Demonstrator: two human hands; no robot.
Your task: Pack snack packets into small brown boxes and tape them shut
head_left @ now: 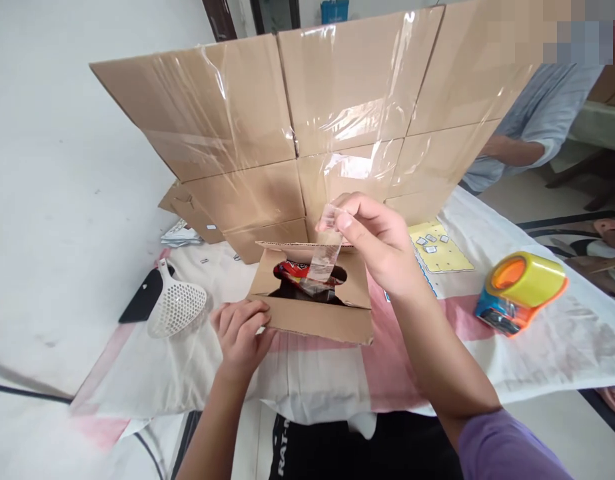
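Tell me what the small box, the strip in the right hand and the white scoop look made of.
Small box: brown corrugated cardboard, matte, with fluted raw edges.
Strip, pinched in the right hand: likely clear plastic tape, glossy and see-through.
White scoop: probably moulded plastic, smooth, with a grid of small holes.
The left hand steadies the box.

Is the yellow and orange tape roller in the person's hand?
No, the tape roller sits alone on the cloth, while the right hand pinches a strip of clear tape above the small box.
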